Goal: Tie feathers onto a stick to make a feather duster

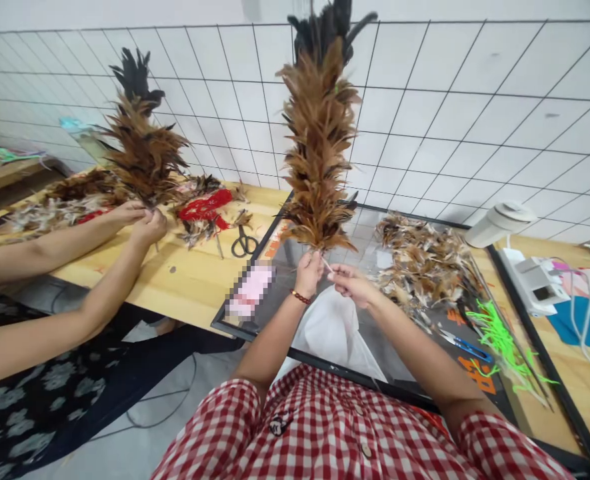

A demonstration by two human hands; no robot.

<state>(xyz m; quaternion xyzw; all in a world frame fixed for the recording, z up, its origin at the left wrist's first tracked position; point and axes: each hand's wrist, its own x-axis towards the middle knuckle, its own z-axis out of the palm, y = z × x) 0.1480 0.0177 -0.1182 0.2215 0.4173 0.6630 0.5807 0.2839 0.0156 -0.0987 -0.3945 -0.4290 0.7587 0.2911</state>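
Feather duster stands upright at 12 o'clock from you, brown plumes along its length and black ones at the top. Your left hand is curled closed around its base, just below the lowest feathers. Your right hand, at 3 o'clock from the left and just beside it, has thumb and fingers pinched on a thin pale piece that runs between your hands; you can't tell from here whether it is stick or strand.

Below both hands lies a dark-framed panel. Around them, you have a white bag at 6 o'clock, a feather pile at 3, bright green strands and blue-handled snips near 4, and a white tumbler between 2 and 3. Black scissors lie toward 10 o'clock; beyond them, a co-worker's hands grip a second duster.
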